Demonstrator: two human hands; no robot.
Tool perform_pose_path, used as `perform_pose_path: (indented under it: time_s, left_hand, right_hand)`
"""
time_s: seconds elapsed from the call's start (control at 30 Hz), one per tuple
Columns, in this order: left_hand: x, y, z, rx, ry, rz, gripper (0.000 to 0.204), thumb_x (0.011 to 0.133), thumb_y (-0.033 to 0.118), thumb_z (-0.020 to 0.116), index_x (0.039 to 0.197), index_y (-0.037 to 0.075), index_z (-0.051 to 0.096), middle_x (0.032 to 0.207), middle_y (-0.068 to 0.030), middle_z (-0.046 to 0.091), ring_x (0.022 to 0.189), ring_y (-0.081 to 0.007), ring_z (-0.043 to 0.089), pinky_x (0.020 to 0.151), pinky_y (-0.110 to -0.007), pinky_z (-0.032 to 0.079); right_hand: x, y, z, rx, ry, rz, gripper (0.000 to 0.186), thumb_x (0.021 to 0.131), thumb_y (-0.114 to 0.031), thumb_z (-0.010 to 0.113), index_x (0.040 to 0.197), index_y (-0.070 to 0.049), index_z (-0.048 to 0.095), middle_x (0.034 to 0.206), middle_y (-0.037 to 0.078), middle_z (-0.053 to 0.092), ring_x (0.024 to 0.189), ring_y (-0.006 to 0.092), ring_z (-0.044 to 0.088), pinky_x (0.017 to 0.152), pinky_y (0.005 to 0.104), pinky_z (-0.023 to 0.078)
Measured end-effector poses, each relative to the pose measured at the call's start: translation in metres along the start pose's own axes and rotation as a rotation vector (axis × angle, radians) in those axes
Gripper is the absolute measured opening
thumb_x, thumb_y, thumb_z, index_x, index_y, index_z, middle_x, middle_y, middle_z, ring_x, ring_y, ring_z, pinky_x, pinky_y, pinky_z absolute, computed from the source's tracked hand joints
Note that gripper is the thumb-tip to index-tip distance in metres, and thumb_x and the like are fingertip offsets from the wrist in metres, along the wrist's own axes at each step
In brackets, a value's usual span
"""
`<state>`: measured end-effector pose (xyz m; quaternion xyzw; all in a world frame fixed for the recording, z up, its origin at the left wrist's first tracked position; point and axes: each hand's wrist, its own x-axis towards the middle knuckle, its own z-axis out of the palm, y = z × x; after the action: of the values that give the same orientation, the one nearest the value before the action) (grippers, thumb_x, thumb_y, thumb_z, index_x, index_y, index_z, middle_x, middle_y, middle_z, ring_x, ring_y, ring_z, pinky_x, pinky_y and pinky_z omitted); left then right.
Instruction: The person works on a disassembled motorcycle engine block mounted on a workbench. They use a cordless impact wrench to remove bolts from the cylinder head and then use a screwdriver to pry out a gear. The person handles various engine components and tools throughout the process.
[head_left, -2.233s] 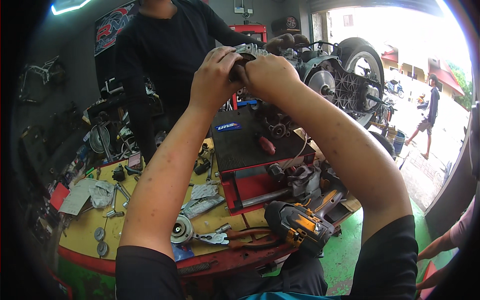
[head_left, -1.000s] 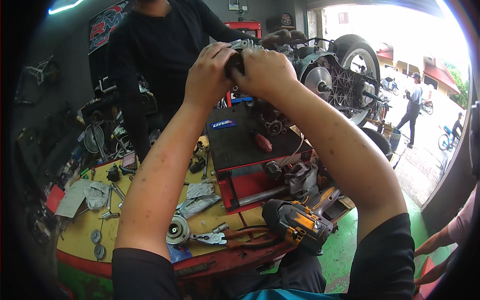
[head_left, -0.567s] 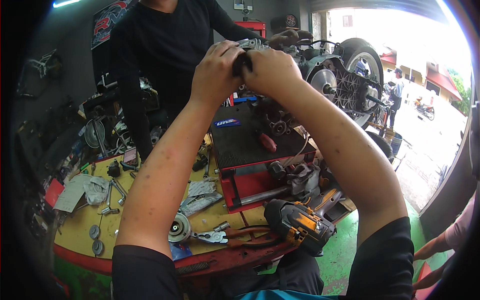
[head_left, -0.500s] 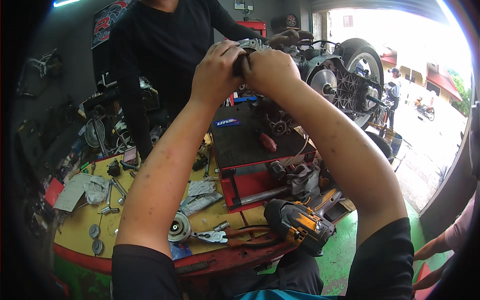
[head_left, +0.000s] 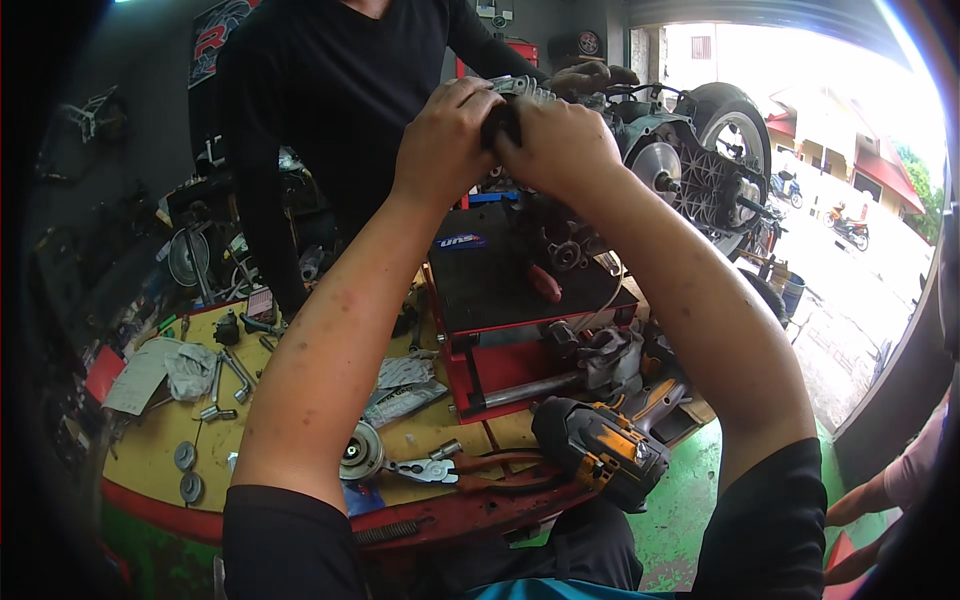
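Observation:
Both arms reach forward to the front of a scooter engine (head_left: 700, 185). My left hand (head_left: 445, 135) is closed around the left side of a dark round part (head_left: 501, 122). From the other side my right hand (head_left: 568, 145) grips the same part, its thumb pressed near the lower edge. The fingers hide most of the part, so its kind and whether it is attached to the engine cannot be made out. Pale metal fins (head_left: 528, 90) show just behind the hands. A co-worker's dark-gloved hand (head_left: 597, 78) rests on top of the engine.
A red stand with a black top (head_left: 490, 290) is under the engine, a red-handled tool (head_left: 545, 284) on it. On the yellow bench (head_left: 290, 475) lie a cordless power tool (head_left: 600, 445), pliers (head_left: 430, 470), a round metal part (head_left: 362, 452) and sockets. The co-worker (head_left: 340, 110) stands opposite.
The view has shifted slightly, so the scene sits a little to the right. Both hands stay on the dark part, and more of it shows between them. The gloved hand remains on the engine.

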<state>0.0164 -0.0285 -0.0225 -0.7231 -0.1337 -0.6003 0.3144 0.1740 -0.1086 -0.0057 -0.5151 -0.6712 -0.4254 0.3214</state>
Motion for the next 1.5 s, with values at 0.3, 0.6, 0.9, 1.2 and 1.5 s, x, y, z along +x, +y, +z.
perform_pose_path:
  time_s: [0.3, 0.6, 0.9, 1.2, 1.5]
  left_hand:
    - [0.000, -0.002, -0.001, -0.014, -0.003, 0.016, 0.044, 0.074, 0.014, 0.085, 0.115, 0.006, 0.074, 0.128, -0.0109, 0.072, 0.120, -0.0335, 0.068, 0.103, -0.045, 0.057]
    - [0.000, -0.001, -0.003, -0.036, -0.016, 0.015, 0.045, 0.072, 0.014, 0.086, 0.115, 0.007, 0.074, 0.129, -0.0103, 0.071, 0.122, -0.0336, 0.068, 0.105, -0.045, 0.056]
    - [0.001, -0.001, 0.000, -0.023, -0.014, 0.016, 0.047, 0.072, 0.016, 0.086, 0.117, 0.009, 0.073, 0.129, -0.0093, 0.070, 0.123, -0.0328, 0.067, 0.105, -0.044, 0.056]
    - [0.001, -0.001, 0.002, -0.020, 0.009, 0.033, 0.042, 0.075, 0.015, 0.082, 0.115, 0.008, 0.073, 0.127, -0.0098, 0.071, 0.122, -0.0329, 0.068, 0.104, -0.044, 0.057]
    - [0.000, -0.003, 0.006, -0.029, 0.027, 0.036, 0.040, 0.076, 0.012, 0.081, 0.115, 0.006, 0.073, 0.126, -0.0111, 0.071, 0.122, -0.0334, 0.067, 0.104, -0.044, 0.057]
  right_hand:
    - [0.004, -0.005, -0.017, -0.079, -0.138, -0.056, 0.029, 0.093, -0.029, 0.064, 0.096, -0.004, 0.079, 0.095, 0.019, 0.079, 0.089, 0.0356, 0.080, 0.079, 0.0458, 0.064]
    - [0.007, -0.002, -0.012, -0.099, -0.217, -0.044, 0.030, 0.094, -0.030, 0.063, 0.100, -0.005, 0.079, 0.098, 0.020, 0.080, 0.091, 0.0347, 0.080, 0.081, 0.0451, 0.064]
    - [0.012, 0.000, -0.006, -0.064, -0.212, 0.016, 0.030, 0.093, -0.029, 0.063, 0.097, -0.005, 0.079, 0.096, 0.021, 0.079, 0.090, 0.0353, 0.080, 0.080, 0.0454, 0.065]
    - [0.012, -0.001, -0.007, -0.051, -0.207, 0.004, 0.032, 0.096, -0.030, 0.060, 0.095, -0.005, 0.079, 0.093, 0.019, 0.079, 0.090, 0.0359, 0.080, 0.078, 0.0460, 0.064]
    - [0.015, -0.001, -0.005, -0.057, -0.212, 0.037, 0.036, 0.094, -0.035, 0.062, 0.099, -0.003, 0.078, 0.097, 0.022, 0.079, 0.095, 0.0354, 0.079, 0.079, 0.0462, 0.064]
